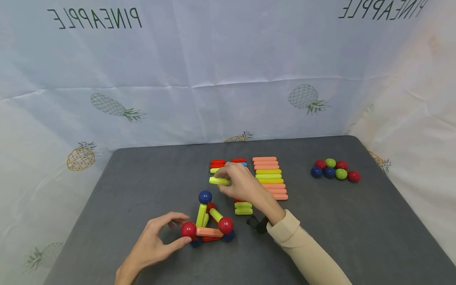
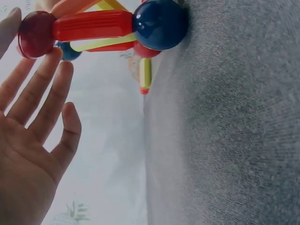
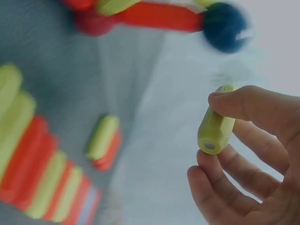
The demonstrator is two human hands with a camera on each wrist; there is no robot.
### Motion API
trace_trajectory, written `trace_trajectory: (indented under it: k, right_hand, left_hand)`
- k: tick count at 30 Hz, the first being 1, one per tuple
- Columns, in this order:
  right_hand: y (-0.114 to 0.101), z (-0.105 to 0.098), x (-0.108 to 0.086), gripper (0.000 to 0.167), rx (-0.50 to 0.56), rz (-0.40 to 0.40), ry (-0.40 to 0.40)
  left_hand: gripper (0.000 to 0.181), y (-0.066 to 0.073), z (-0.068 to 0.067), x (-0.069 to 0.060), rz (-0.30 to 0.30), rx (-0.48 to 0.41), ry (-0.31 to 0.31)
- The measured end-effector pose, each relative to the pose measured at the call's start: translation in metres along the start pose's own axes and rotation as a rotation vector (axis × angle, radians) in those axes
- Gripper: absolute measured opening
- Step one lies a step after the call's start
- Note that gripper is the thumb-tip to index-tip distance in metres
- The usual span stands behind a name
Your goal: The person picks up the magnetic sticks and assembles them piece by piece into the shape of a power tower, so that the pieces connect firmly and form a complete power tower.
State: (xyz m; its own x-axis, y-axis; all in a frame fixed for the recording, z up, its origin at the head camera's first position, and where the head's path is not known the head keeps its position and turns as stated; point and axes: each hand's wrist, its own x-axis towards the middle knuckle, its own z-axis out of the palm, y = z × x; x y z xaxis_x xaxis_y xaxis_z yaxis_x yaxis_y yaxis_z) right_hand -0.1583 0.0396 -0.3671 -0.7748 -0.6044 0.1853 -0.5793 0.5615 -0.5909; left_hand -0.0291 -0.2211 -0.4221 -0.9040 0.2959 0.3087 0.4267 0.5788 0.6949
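Note:
A small frame of magnetic sticks and balls stands on the table, with a salmon stick (image 1: pixel 209 232) along its upper front edge. My left hand (image 1: pixel 151 241) pinches the red ball (image 1: pixel 188 229) at its left corner between thumb and fingertips. In the left wrist view a red stick (image 2: pixel 93 26) runs from that ball to a blue ball (image 2: pixel 160 24) on the table. My right hand (image 1: pixel 242 184) holds a yellow-green magnetic stick (image 3: pixel 216 129) in the air, a grey metal disc showing at its end. Behind the frame, a blue ball (image 1: pixel 205 196) tops its far corner, apart from the held stick.
Salmon and yellow sticks (image 1: pixel 268 176) lie in a column right of my right hand; shorter red ones (image 1: pixel 217 162) lie behind it, partly hidden. Loose red, blue and green balls (image 1: pixel 329 172) sit at the right. A black object (image 1: pixel 257 224) lies by my right wrist. A pineapple-print cloth (image 1: pixel 213 111) hangs behind.

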Motion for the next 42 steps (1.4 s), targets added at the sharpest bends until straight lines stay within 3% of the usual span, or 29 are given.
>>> trace_trajectory:
  k: [4,10,15,19,27,38,42]
  right_hand:
    - [-0.025,-0.01,-0.013,0.022,0.082,-0.065,-0.025]
    - [-0.053,-0.013,-0.032,0.022,0.145,-0.143,-0.143]
    - [-0.063,-0.009,-0.044,0.017,0.156,-0.134,-0.251]
    - [-0.064,-0.004,-0.049,0.018,0.16,-0.115,-0.294]
    - [-0.062,0.005,-0.053,0.017,0.12,-0.099,-0.277]
    - [-0.067,0.017,-0.054,0.02,-0.149,-0.135,-0.236]
    - [-0.066,0.023,-0.054,0.019,-0.195,-0.154,-0.212]
  left_hand:
    - [0.035,0.001,0.0,0.0,0.018,-0.006,0.008]
    - [0.036,-0.001,0.0,0.0,0.058,-0.015,0.03]
    - [0.037,0.0,0.0,0.0,0.071,-0.024,0.036]
    - [0.037,0.0,0.0,0.0,0.065,-0.024,0.036]
    - [0.034,0.002,0.0,-0.001,0.012,-0.031,0.017]
    - [0.034,0.001,0.001,-0.002,0.018,-0.031,0.017]
    - [0.033,0.001,0.002,-0.002,0.008,-0.031,0.017]
